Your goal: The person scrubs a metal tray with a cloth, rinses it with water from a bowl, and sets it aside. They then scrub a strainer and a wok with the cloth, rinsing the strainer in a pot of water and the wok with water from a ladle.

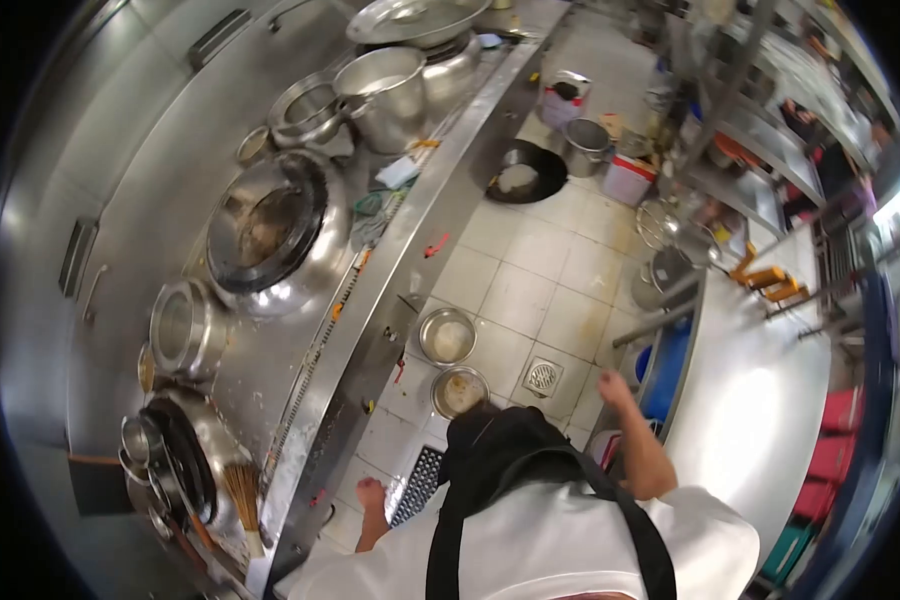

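Note:
My left hand (370,492) hangs low beside the steel front of the stove counter (410,285), its fingers curled in and no object showing in them. A dark perforated metal tray or mat (417,486) lies on the floor just right of it. My right hand (613,388) is held out by the steel worktable (745,420), above the tiled floor; its fingers look curled and nothing shows in them. A square floor drain (542,377) lies left of that hand. In front of my black apron (500,440), two steel bowls (447,336) stand on the floor.
Along the stove sit a big wok (267,222), a stockpot (381,95) and a bamboo brush (243,495). Farther up the aisle, a black wok (545,176), a grey bucket (586,146) and a carton (628,180) stand on the tiles. Metal shelves (760,140) line the right.

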Motion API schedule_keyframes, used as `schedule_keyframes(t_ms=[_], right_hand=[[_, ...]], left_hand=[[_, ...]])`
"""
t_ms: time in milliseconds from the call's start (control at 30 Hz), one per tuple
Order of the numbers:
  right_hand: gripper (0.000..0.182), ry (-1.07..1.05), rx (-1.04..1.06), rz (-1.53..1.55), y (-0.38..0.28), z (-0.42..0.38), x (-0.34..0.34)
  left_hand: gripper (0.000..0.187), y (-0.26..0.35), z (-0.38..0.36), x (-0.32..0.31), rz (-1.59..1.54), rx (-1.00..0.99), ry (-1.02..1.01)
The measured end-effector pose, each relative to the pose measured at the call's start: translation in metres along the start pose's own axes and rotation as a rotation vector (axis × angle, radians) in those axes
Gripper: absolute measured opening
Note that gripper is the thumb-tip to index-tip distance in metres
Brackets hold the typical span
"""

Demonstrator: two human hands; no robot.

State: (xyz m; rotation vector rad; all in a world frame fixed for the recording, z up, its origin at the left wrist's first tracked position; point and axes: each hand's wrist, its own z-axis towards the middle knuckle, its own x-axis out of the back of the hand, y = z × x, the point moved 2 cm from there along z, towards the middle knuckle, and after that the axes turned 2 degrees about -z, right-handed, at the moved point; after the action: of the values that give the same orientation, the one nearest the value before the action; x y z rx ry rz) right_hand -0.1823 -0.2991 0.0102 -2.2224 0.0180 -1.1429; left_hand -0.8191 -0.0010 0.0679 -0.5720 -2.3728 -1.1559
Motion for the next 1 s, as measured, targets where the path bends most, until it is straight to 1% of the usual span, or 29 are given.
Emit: schedule_keyframes(t_ms=[33, 67, 133, 200, 267, 300, 333, 367, 400, 433, 467, 500, 533, 567, 600, 633, 667, 700, 733, 800, 867, 900, 933, 967, 1000], right_hand=[[0.039, -0.029, 0.099, -0.085, -0.026, 0.05, 0.035], [0.041, 0.099, 0.164, -0.055, -0.051, 0.093, 0.061], [0.043, 0.081, 0.148, -0.047, -0.114, 0.165, 0.118], [0.043, 0.085, 0.183, -0.071, -0.158, 0.22, 0.159], [0.042, 0.068, 0.193, -0.096, -0.189, 0.267, 0.174], [0.042, 0.067, 0.207, -0.155, -0.198, 0.285, 0.18], [0.042, 0.062, 0.222, -0.213, -0.208, 0.303, 0.186], [0.04, 0.077, 0.213, -0.332, -0.216, 0.32, 0.176], [0.033, 0.077, 0.336, -0.214, -0.24, 0.323, 0.163], [0.026, 0.084, 0.475, -0.083, -0.285, 0.331, 0.148], [0.021, 0.01, 0.572, 0.019, -0.341, 0.339, 0.127], [0.02, -0.021, 0.72, -0.016, -0.416, 0.332, 0.12], [0.021, -0.084, 0.859, 0.134, -0.47, 0.339, 0.101], [0.024, -0.142, 0.978, 0.15, -0.521, 0.352, 0.083], [0.028, -0.201, 1.02, 0.156, -0.569, 0.362, 0.067], [0.033, -0.25, 1.061, 0.166, -0.61, 0.377, 0.053], [0.033, -0.264, 1.077, 0.18, -0.644, 0.399, 0.038], [0.037, -0.09, 1.228, 0.024, -0.67, 0.421, 0.02], [0.04, 0.077, 1.377, -0.136, -0.686, 0.438, 0.003], [0.038, -0.091, 1.225, -0.64, -0.709, 0.476, -0.024], [0.032, -0.1, 1.367, -0.696, -0.722, 0.482, -0.041], [0.031, 0.001, 1.545, -0.506, -0.724, 0.486, -0.048], [0.019, -0.03, 1.595, -0.548, -0.746, 0.469, -0.029], [0.022, -0.061, 1.63, -0.522, -0.771, 0.45, -0.001], [0.026, -0.126, 1.623, -0.464, -0.8, 0.43, 0.037]], left_hand=[[0.019, 0.019, -0.003, -0.011, 0.039, -0.179, 0.123], [0.019, 0.048, -0.016, -0.023, 0.101, -0.351, 0.257], [0.022, 0.109, -0.015, -0.061, 0.048, -0.61, 0.266], [0.026, 0.204, -0.024, -0.111, 0.108, -0.805, 0.278], [0.029, 0.281, -0.007, -0.173, -0.049, -0.926, 0.255], [0.028, 0.324, 0.001, -0.201, -0.067, -0.933, 0.215], [0.025, 0.364, 0.013, -0.227, -0.06, -1.022, 0.227], [0.022, 0.408, 0.017, -0.243, -0.059, -1.136, 0.209], [0.02, 0.449, 0.018, -0.256, -0.132, -1.084, 0.126], [0.019, 0.484, 0.024, -0.271, -0.192, -1.09, 0.101], [0.019, 0.515, 0.03, -0.282, -0.245, -1.097, 0.082], [0.019, 0.548, 0.033, -0.29, -0.251, -1.111, 0.065], [0.019, 0.574, 0.032, -0.299, -0.256, -1.126, 0.046], [0.02, 0.599, 0.03, -0.309, -0.256, -1.112, 0.0], [0.02, 0.621, 0.032, -0.316, -0.252, -1.105, -0.046], [0.02, 0.637, 0.036, -0.321, -0.235, -1.104, -0.02], [0.02, 0.649, 0.037, -0.33, -0.205, -1.142, -0.03], [0.02, 0.654, 0.039, -0.336, -0.178, -1.17, -0.038], [0.02, 0.65, 0.046, -0.339, -0.174, -1.143, -0.002], [0.02, 0.63, 0.055, -0.34, -0.025, -1.045, 0.025], [0.019, 0.598, 0.043, -0.319, -0.049, -0.842, 0.234], [0.019, 0.578, 0.036, -0.305, -0.051, -0.702, 0.297], [0.019, 0.554, 0.029, -0.295, -0.071, -0.574, 0.355], [0.02, 0.52, 0.021, -0.29, -0.155, -0.436, 0.467], [0.021, 0.48, 0.014, -0.289, -0.251, -0.304, 0.567]])
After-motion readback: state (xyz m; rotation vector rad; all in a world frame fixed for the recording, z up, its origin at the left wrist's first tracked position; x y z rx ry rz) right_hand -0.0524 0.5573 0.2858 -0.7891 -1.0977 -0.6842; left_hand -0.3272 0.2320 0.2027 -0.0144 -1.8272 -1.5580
